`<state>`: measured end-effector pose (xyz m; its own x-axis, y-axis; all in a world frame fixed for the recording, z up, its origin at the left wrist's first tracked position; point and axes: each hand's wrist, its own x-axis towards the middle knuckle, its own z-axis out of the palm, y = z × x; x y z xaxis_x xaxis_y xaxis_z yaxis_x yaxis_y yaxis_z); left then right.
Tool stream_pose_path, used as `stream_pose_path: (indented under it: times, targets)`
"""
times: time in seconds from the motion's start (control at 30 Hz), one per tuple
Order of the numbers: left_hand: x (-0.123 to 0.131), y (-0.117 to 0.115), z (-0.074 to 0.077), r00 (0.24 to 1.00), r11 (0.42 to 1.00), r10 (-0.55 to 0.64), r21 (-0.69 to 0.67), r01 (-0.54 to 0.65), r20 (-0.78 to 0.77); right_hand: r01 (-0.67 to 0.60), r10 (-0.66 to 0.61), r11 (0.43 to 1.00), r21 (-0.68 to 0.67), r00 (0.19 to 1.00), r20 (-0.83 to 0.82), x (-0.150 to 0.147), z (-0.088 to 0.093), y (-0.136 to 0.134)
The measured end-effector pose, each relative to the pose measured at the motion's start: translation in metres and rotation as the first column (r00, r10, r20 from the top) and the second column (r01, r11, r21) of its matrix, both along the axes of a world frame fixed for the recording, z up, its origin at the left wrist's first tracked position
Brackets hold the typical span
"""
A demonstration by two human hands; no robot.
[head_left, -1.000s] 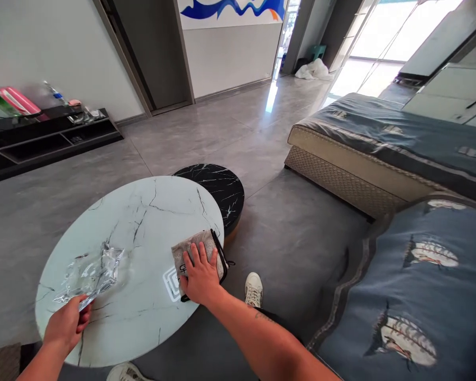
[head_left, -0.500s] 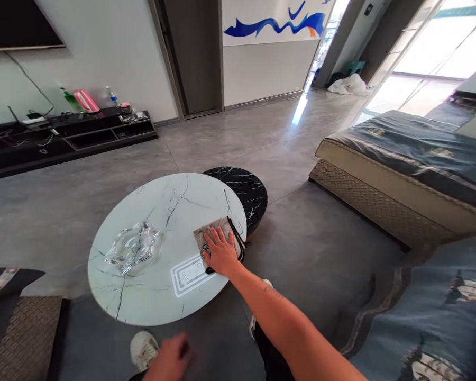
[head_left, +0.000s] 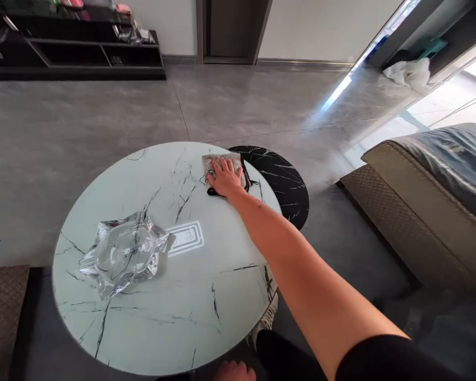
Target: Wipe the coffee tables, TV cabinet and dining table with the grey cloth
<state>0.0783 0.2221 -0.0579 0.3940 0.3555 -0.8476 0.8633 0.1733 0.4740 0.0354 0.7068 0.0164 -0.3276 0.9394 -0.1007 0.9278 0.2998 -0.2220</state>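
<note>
My right hand (head_left: 225, 176) lies flat with fingers spread on a folded grey-beige cloth (head_left: 235, 159) with black edging and dark lettering. The cloth rests near the far right rim of a round white marble-patterned table (head_left: 206, 338). On the left part of the tabletop sits a clear, star-shaped glass dish (head_left: 122, 254), well apart from the cloth. At the bottom edge of the picture, just below the table's near rim, only the curled knuckles of my left hand (head_left: 235, 371) show, and I see nothing in it.
A round black marble-patterned table (head_left: 287, 182) sits partly under the white one. To the right stands a beige sofa section (head_left: 428, 211) with a dark cover. A low black TV cabinet (head_left: 99, 53) lines the wall. My shoe (head_left: 267, 320) is beside the table.
My right hand and the cloth have moved across the tabletop toward its far rim. My left hand has dropped mostly out of the picture. The view has come closer and tilted down.
</note>
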Motion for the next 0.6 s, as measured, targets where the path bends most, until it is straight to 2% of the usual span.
stream_pose_path:
  times: [0.07, 0.1, 0.17, 0.27, 0.37, 0.47, 0.6]
  targets:
    - [0.01, 0.02, 0.014, 1.0, 0.999, 0.007, 0.035, -0.006, -0.029, -0.005, 0.005, 1.0, -0.012, 0.999, 0.036, 0.001, -0.004, 0.006]
    - [0.015, 0.029, 0.021, 1.0, 0.999, 0.013, 0.048, -0.013, 0.014, -0.013, 0.014, 1.0, -0.018, 0.998, 0.058, 0.005, -0.006, 0.002]
    - [0.025, 0.04, 0.033, 0.988, 0.997, 0.032, 0.057, -0.041, 0.149, -0.027, 0.03, 0.999, -0.024, 0.994, 0.101, 0.015, -0.008, -0.017]
    - [0.04, 0.038, 0.043, 0.966, 0.987, 0.085, 0.112, -0.115, 0.244, -0.056, 0.059, 0.998, -0.025, 0.989, 0.135, 0.038, -0.006, -0.057]
    - [0.06, 0.029, 0.042, 0.966, 0.97, 0.118, 0.181, -0.162, 0.232, -0.114, 0.112, 0.993, 0.012, 0.986, 0.127, 0.069, 0.001, -0.095]
    - [0.082, 0.029, 0.034, 0.98, 0.955, 0.12, 0.252, -0.157, 0.157, -0.183, 0.179, 0.982, 0.042, 0.98, 0.082, 0.107, 0.004, -0.133]
    - [0.116, 0.029, 0.022, 0.987, 0.915, 0.134, 0.372, -0.157, 0.087, -0.252, 0.254, 0.965, 0.07, 0.967, -0.018, 0.159, 0.0, -0.176]
